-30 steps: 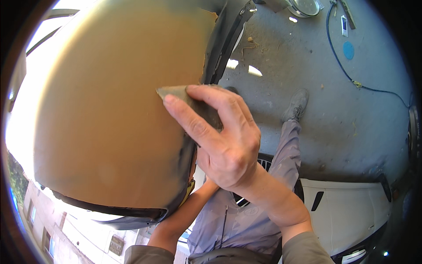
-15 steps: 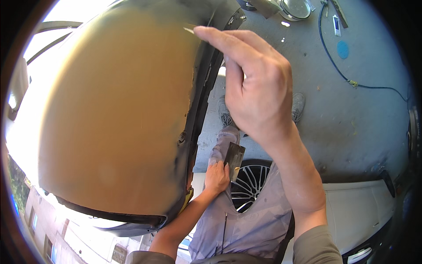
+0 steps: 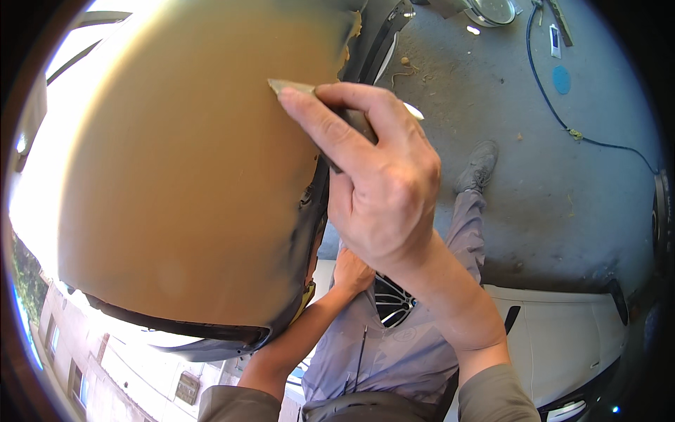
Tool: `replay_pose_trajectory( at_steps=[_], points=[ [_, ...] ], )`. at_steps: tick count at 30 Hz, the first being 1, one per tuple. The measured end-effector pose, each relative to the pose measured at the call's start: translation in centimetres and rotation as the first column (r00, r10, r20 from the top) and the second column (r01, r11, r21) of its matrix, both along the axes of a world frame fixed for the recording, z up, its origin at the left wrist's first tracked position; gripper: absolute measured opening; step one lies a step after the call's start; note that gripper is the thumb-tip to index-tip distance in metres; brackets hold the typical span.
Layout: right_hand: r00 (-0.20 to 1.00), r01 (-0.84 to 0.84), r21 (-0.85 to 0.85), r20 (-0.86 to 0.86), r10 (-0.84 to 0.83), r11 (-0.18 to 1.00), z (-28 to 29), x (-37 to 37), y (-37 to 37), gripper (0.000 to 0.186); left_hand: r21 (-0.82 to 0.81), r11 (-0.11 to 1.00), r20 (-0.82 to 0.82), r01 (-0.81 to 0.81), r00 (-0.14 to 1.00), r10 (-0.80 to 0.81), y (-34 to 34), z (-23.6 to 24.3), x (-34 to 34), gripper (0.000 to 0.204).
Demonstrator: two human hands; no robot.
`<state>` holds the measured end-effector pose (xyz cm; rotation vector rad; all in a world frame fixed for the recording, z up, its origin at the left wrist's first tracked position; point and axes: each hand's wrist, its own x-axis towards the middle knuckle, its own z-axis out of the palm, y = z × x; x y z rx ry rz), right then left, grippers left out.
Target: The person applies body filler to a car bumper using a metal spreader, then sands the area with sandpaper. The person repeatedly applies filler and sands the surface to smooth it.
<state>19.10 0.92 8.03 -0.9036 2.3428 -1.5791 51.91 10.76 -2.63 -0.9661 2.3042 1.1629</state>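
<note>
A large curved car body panel [image 3: 190, 169] coated in tan, smooth-looking filler or primer fills the left side. Over its right part, my right hand [image 3: 380, 176] pinches a thin, flat filler spreader [image 3: 299, 86] smeared with tan. The spreader's tip overlaps the panel in view; whether it touches cannot be told. Lower down, beside the panel's edge, is my left hand [image 3: 351, 271], closed, its fingertips hidden behind my right hand and wrist. Half a second ago it gripped a rectangular metal plate, which is now out of sight there.
A dark edge [image 3: 380, 49] with ragged filler borders the panel. Below my arms are a spoked wheel [image 3: 392, 302] and a white car part [image 3: 562, 330]. On the grey floor [image 3: 534, 204] lie a hose [image 3: 538, 91], a blue disc [image 3: 560, 79] and a round tin [image 3: 492, 10].
My right hand has come down and to the left, bringing the spreader farther over the panel. It now covers my left fingers and the metal plate. My view has shifted slightly, and one foot has moved.
</note>
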Motion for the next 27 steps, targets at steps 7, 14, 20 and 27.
replay_pose_trajectory(
  at_steps=[7, 14, 20, 27],
  points=[
    [1.000, 0.010, -0.054, 0.014, -0.010, 0.998, 2.8, 8.3, 1.5, 0.045, -0.041, 0.994, 0.113, 0.103, 0.989, -0.098, 0.1, 0.4, -0.6, 0.020],
    [0.985, -0.093, -0.048, 0.143, 0.099, 0.995, 4.7, 8.9, 4.0, 0.050, 0.037, 0.983, 0.211, 0.180, 0.960, -0.183, -1.3, 0.7, -1.1, 0.019],
    [0.999, 0.029, -0.015, 0.014, -0.029, 0.999, 0.1, -3.4, 2.1, 0.047, 0.035, 0.997, 0.170, 0.073, 0.982, -0.078, -1.2, 0.6, -0.8, 0.026],
    [0.999, -0.051, -0.104, 0.005, 0.052, 0.993, -3.2, -10.4, -2.3, 0.035, 0.034, 0.990, 0.238, 0.136, 0.961, -0.140, -0.7, 0.1, -0.6, 0.028]
  ],
)
